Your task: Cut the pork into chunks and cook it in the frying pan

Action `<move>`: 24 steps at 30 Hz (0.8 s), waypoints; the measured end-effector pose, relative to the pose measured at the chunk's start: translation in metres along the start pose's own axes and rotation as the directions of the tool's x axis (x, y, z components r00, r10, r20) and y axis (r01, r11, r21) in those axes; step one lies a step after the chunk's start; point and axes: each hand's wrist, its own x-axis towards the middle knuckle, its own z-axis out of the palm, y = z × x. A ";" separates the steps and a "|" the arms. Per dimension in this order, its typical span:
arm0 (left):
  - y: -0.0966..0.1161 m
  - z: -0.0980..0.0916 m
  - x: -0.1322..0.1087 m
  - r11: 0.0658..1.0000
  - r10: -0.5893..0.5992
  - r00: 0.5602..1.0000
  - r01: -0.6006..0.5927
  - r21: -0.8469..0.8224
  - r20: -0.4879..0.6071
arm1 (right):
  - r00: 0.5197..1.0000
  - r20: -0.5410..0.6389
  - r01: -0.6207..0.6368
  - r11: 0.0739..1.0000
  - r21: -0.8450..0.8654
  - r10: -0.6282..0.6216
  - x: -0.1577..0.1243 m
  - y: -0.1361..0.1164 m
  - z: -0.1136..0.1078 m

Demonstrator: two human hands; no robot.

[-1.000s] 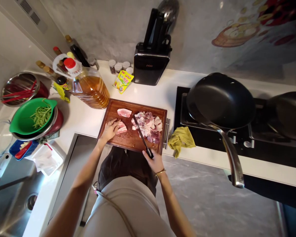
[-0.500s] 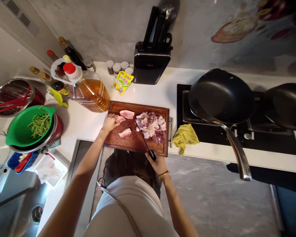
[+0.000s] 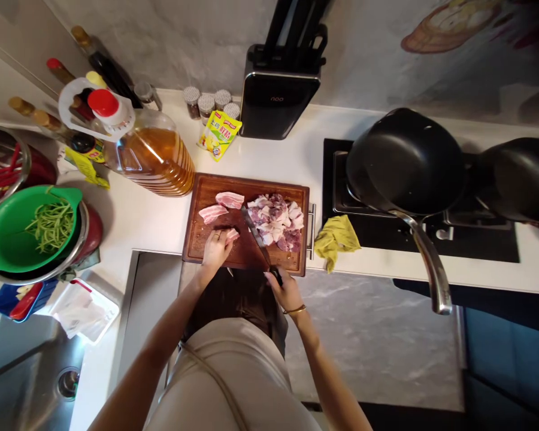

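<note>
The knife (image 3: 254, 232) is gripped by its handle in the closed right hand (image 3: 285, 291), at the cutting board's (image 3: 194, 240) front edge; a meat slice (image 3: 233, 234) is held under the left hand's (image 3: 217, 249) bent fingers. Chopped meat (image 3: 273, 222) is heaped toward the right edge, seemingly done; two more slices (image 3: 230, 200), nearer the back-left corner, are apparently left uncut.

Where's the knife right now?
In the head view, the knife is in the right hand, its blade over the cutting board, along the left side of the chopped meat.
</note>
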 end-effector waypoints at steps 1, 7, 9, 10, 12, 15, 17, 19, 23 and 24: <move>-0.001 0.001 -0.002 1.000 0.010 1.000 -0.009 -0.022 0.013 | 1.000 0.004 -0.006 1.000 0.001 0.006 0.001 0.000 0.000; 0.003 0.003 -0.022 0.998 0.014 1.000 -0.015 -0.053 -0.022 | 0.993 -0.061 -0.100 0.995 0.003 0.100 0.001 -0.006 -0.007; 0.005 0.002 -0.028 0.999 -0.027 0.998 0.025 -0.032 -0.059 | 0.993 -0.051 -0.104 0.994 -0.025 0.102 -0.002 -0.007 -0.011; 0.005 0.000 -0.031 0.999 -0.041 0.997 0.040 -0.020 -0.070 | 0.994 -0.038 -0.101 0.994 -0.051 0.099 -0.004 -0.008 -0.012; 0.005 -0.004 -0.037 0.998 -0.060 0.996 0.061 0.005 -0.070 | 0.995 -0.002 -0.096 0.989 -0.113 0.096 -0.008 -0.009 -0.014; 0.004 -0.012 -0.042 0.997 -0.070 0.996 0.072 0.026 -0.055 | 0.994 0.047 -0.088 0.976 -0.198 0.099 -0.015 -0.012 -0.013; 0.005 -0.015 -0.043 0.996 -0.079 0.995 0.081 0.035 -0.053 | 0.993 0.077 -0.074 0.971 -0.228 0.094 -0.018 -0.015 -0.011; 0.007 -0.016 -0.042 0.996 -0.083 0.996 0.085 0.039 -0.044 | 0.991 0.106 -0.059 0.970 -0.238 0.086 -0.021 -0.018 -0.009; 0.008 -0.012 -0.040 0.995 -0.091 0.995 0.092 0.038 -0.029 | 0.986 0.140 -0.056 0.963 -0.264 0.096 -0.023 -0.020 -0.004; 0.008 -0.010 -0.040 0.994 -0.095 0.995 0.097 0.042 -0.035 | 0.985 0.141 -0.054 0.960 -0.275 0.096 -0.023 -0.020 -0.003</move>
